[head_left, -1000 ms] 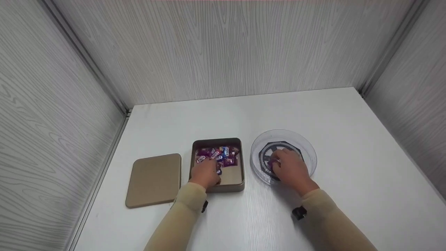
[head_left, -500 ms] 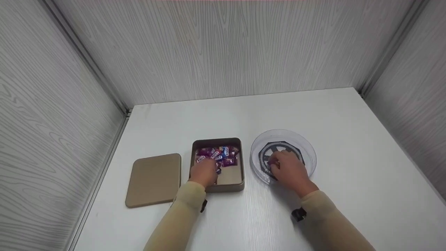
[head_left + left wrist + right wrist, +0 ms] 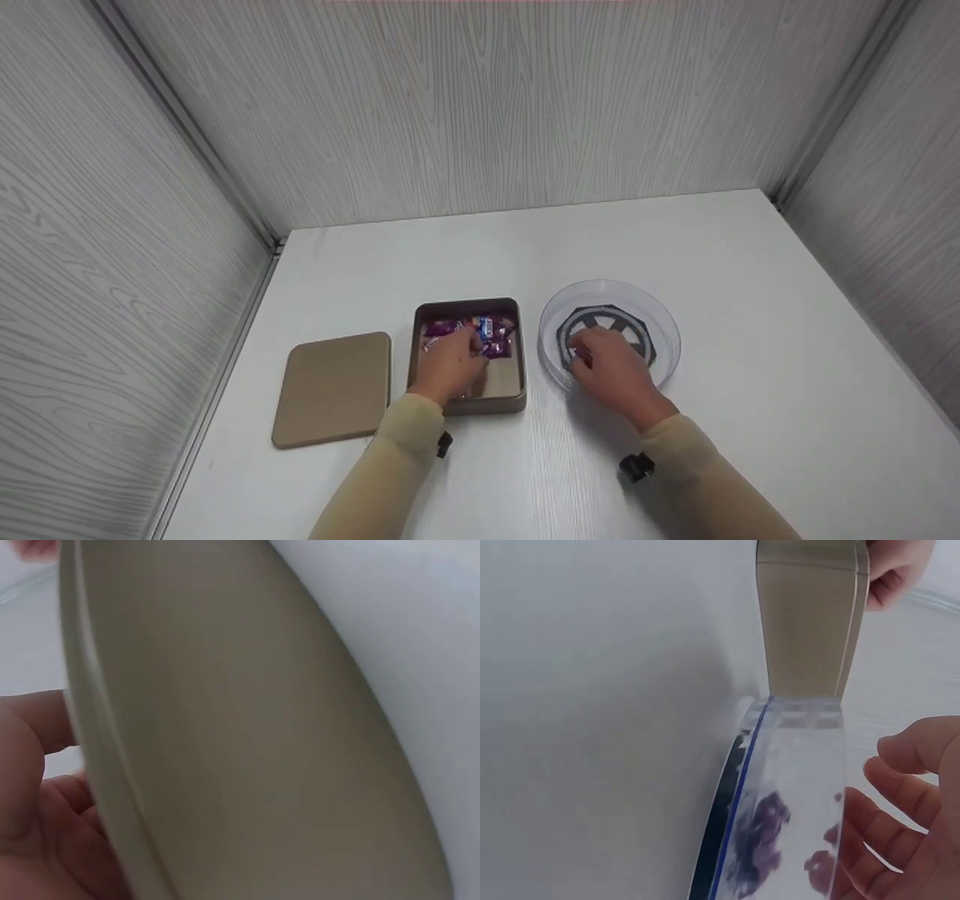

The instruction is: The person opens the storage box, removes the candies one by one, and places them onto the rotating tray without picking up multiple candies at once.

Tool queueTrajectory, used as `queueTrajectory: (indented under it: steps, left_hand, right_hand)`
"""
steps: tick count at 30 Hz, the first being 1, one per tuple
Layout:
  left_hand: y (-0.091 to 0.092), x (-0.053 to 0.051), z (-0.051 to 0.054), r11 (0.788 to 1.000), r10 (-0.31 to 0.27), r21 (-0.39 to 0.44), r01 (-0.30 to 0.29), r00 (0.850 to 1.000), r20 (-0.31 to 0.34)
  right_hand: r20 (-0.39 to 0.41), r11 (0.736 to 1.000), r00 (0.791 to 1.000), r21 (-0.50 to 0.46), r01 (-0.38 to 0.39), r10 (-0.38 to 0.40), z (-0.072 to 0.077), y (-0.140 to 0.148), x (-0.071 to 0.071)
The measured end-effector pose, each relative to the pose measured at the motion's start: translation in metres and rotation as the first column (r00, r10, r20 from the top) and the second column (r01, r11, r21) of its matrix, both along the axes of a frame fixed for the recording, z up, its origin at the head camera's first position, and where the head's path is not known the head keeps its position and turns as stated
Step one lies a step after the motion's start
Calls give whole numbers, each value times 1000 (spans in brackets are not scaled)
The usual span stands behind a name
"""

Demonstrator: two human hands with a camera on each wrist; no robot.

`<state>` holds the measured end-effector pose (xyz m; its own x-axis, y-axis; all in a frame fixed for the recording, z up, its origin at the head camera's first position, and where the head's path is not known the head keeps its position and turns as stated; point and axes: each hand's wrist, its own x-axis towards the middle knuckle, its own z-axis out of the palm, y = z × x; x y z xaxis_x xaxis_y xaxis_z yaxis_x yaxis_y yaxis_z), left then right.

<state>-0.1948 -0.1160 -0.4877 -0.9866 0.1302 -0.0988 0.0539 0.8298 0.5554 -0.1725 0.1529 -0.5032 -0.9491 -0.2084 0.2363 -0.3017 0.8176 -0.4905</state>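
Over an open bronze-coloured tin (image 3: 502,406), my left hand (image 3: 450,367) reaches in among several wrapped candies (image 3: 495,349), purple, blue and red. The tin wall hides its fingertips in the left wrist view, so whether they hold a candy cannot be told. My right hand (image 3: 619,375) reaches into a round clear plastic dish (image 3: 664,311) with a dark wheel-like pattern on its base. In the right wrist view its thumb stands apart from the loosely bent fingers (image 3: 892,832). Purple candies (image 3: 765,836) show through the dish wall near them, low in the dish.
A flat bronze-coloured lid (image 3: 334,390) lies on the white table (image 3: 525,247) left of the tin. The tin and dish stand side by side with a narrow gap. Grey wood-grain panels (image 3: 480,105) rise at the back and both sides.
My left hand has shifted slightly to the right and its fingers have lifted over the candies. My right hand has moved slightly left in the dish.
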Motion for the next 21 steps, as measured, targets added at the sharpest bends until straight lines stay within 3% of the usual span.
queueTrajectory:
  steps: [10, 21]
  left_hand:
    - [26, 14, 16, 983, -109, 138, 118, 991, -77]
    - [46, 27, 30, 948, -170, 265, 178, 984, -51]
  right_hand:
    - [-47, 985, 986, -63, -164, 161, 6, -22, 12]
    - [-26, 973, 983, -139, -186, 184, 14, -39, 22]
